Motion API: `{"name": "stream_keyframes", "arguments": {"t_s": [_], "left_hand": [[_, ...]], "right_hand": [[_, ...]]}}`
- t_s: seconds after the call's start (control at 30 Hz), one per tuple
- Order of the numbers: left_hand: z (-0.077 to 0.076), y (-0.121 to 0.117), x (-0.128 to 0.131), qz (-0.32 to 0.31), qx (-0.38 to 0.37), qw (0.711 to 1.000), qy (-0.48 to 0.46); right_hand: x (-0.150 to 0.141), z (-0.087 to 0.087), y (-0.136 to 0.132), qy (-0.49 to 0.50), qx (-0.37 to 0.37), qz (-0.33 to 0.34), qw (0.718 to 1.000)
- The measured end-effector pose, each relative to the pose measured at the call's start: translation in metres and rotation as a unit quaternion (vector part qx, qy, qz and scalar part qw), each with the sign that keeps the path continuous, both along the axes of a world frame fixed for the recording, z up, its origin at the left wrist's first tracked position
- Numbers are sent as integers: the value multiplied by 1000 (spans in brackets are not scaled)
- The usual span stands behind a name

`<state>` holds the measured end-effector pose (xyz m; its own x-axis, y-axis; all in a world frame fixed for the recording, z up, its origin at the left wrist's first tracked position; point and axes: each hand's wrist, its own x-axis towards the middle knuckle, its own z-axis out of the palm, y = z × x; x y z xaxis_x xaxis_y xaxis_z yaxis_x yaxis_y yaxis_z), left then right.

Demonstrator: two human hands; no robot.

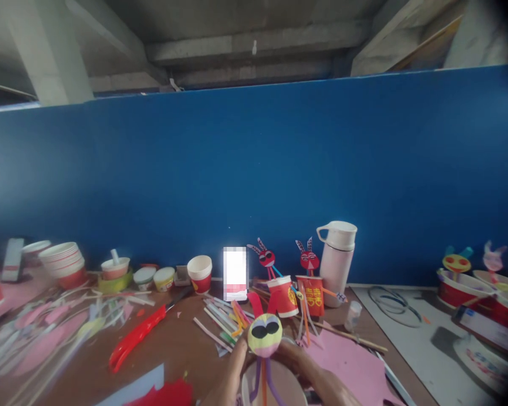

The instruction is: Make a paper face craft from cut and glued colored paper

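A paper cup point(291, 381) is at the bottom centre, its opening tipped towards me. Rising from it is a paper bunny-like figure point(265, 341) with a yellow and pink face, black half-lidded eyes, red ears and purple and orange stalks. My left hand point(233, 369) curves around the cup's left side, thumb beside the face. On the other side my right hand point(311, 369) closes around it, its fingertips hidden behind the figure. Just beyond stand two red-faced figures point(267, 258) in red cups point(285, 301).
Left of my hands lie red-handled scissors or a cutter point(139, 337), red paper point(165, 393) and loose pipe cleaners point(218, 316). A lit phone point(235, 270) and a white thermos point(336, 265) stand against the blue partition point(220, 169). Pink sheet point(347, 361) lies right.
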<state>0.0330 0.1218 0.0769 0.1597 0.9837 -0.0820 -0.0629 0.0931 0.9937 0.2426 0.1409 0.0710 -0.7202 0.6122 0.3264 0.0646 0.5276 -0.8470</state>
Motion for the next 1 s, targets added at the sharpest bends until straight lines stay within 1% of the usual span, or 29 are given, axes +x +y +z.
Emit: {"name": "stream_keyframes", "arguments": {"t_s": [0.13,0.23,0.33,0.37,0.4,0.47,0.53,0.63,0.7,0.77,0.87,0.93,1.0], "left_hand": [[-4,0,-1,4,2,1000,0],[-6,4,-1,-4,-9,1000,3],[-5,8,-2,-8,-75,996,38],[-4,9,-4,-1,-107,992,63],[-4,10,-6,5,-117,989,85],[-3,10,-9,7,-84,992,95],[-2,7,-10,6,-51,994,93],[-3,2,-6,-5,-8,995,99],[-5,-1,-4,-10,4,994,106],[-9,0,-4,-3,-11,994,108],[-16,5,-8,15,-69,992,109],[-19,9,-10,15,-112,986,119],[-21,10,-11,-1,-120,985,125]], "right_hand": [[-5,-1,6,6,-6,-6,1000],[1,1,6,14,-10,-33,999],[21,8,5,19,-15,-93,995],[30,13,4,19,-16,-121,992],[41,18,4,18,-17,-147,989],[61,30,5,23,-31,-185,982],[77,41,5,46,-64,-194,978],[95,48,5,83,-85,-198,973],[106,43,9,91,-64,-224,968],[121,34,17,90,-36,-272,957],[153,13,41,81,4,-358,930],[177,-3,60,85,11,-392,916],[197,-20,78,81,18,-422,903]]}}
